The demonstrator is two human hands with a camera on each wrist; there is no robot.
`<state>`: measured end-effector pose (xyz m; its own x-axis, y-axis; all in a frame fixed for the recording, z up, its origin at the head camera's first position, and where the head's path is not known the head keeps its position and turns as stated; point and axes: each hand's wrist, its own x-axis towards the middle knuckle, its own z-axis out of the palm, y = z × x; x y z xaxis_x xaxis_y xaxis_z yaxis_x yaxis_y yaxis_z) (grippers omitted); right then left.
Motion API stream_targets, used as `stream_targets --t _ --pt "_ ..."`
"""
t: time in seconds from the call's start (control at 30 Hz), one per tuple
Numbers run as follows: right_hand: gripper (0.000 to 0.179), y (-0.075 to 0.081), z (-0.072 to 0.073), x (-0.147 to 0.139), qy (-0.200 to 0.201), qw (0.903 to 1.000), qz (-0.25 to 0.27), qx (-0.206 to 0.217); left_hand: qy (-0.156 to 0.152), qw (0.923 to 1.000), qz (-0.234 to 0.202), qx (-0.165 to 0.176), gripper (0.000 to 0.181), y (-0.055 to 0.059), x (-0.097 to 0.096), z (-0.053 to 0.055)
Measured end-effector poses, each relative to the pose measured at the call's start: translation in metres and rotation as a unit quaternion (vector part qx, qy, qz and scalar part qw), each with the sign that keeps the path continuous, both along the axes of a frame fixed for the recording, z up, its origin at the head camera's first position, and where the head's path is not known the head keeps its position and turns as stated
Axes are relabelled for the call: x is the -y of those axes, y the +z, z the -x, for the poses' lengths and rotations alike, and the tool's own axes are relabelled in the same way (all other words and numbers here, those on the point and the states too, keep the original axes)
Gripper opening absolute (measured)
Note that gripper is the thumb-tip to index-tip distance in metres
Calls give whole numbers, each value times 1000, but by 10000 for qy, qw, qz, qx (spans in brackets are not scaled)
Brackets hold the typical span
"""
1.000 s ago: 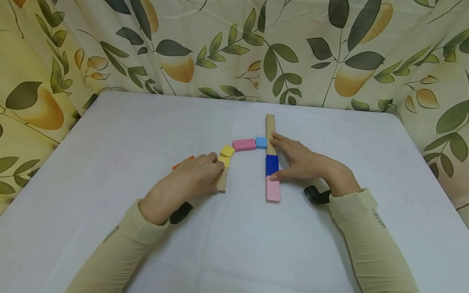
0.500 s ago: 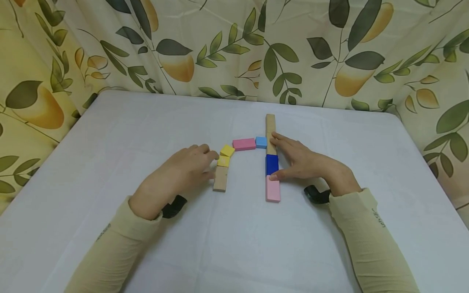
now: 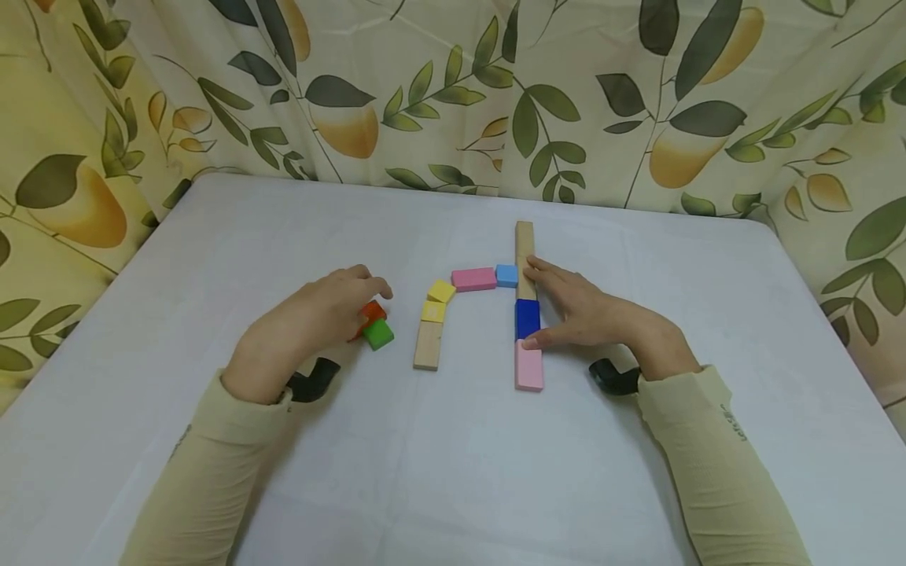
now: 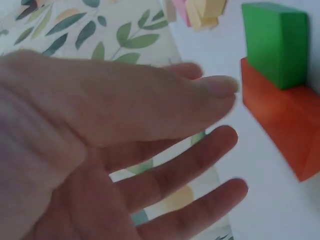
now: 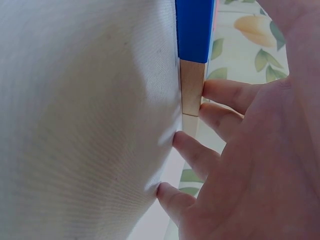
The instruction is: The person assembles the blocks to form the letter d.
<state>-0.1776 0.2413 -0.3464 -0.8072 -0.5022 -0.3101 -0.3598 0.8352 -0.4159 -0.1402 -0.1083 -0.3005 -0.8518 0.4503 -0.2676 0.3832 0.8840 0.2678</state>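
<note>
My left hand (image 3: pixel 304 326) hovers over an orange block (image 3: pixel 373 310) and a green block (image 3: pixel 378 335), partly covering the orange one. In the left wrist view its fingers are spread and hold nothing; the green block (image 4: pixel 275 45) leans over the orange block (image 4: pixel 280 122), both beyond the fingertips. My right hand (image 3: pixel 591 314) rests along a straight row: wooden blocks (image 3: pixel 524 240), a dark blue block (image 3: pixel 527 319) and a light pink block (image 3: pixel 528 369). Its fingertips touch the wooden part (image 5: pixel 192 85) in the right wrist view, while the thumb lies where blue meets pink.
From the row's left side a curve leads off: light blue block (image 3: pixel 506 276), pink block (image 3: pixel 474 279), two yellow blocks (image 3: pixel 442 292), then a wooden block (image 3: pixel 427 347) nearest the person. The white-covered table (image 3: pixel 460 472) meets a leaf-patterned curtain (image 3: pixel 439 86) at the back.
My left hand has drawn away from the yellow and wooden blocks and moved left, over the orange and green blocks, which now show. The right hand stays put.
</note>
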Motion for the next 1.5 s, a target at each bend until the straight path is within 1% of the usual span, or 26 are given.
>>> stream_targets --t 0.1,0.17,0.27,0.4,0.57,0.7,0.87,0.93,1.0,1.1,1.23,1.3,1.33,1.43,1.5 --pt "111 0 0 0 4 10000 6 -26 -68 9995 49 312 48 -5 -2 3" --pt "111 0 0 -1 4 10000 20 -34 -124 9992 109 367 46 -9 -3 3" --pt "111 -1 0 -1 26 10000 38 -28 -185 9990 152 369 41 -14 -4 3" --pt "110 -1 1 0 55 10000 44 -27 -182 9990 188 365 38 -18 -5 2" --pt "111 0 1 0 57 10000 18 -44 -241 9991 247 259 30 -19 -6 2" --pt "111 0 0 1 30 10000 2 -36 -308 9991 178 227 26 -20 -7 3" --pt "111 0 1 1 28 10000 -12 -54 -257 9994 112 197 24 -19 -7 3" --pt "111 0 1 1 28 10000 -10 -53 -280 9995 99 120 24 -19 -8 3" --pt "111 0 1 0 23 10000 -4 -48 -349 9994 63 -29 26 -17 -9 3" --pt "112 0 1 0 3 10000 6 -30 -521 9978 -117 -397 28 -14 -10 2" --pt "112 0 0 0 1 10000 29 -7 -816 9912 -464 -933 29 -9 -14 -1" --pt "111 0 0 0 5 10000 22 -18 -943 9878 -540 -1112 29 -7 -19 -2" --pt "111 0 0 -1 6 10000 20 -24 -986 9869 -536 -1158 30 -7 -22 -3" --pt "111 0 0 -1 17 10000 6 -34 -1075 9863 -507 -1140 37 -6 -30 -6" --pt "111 0 0 -1 18 10000 16 -31 -1186 9849 -551 -1138 40 -7 -34 -8"
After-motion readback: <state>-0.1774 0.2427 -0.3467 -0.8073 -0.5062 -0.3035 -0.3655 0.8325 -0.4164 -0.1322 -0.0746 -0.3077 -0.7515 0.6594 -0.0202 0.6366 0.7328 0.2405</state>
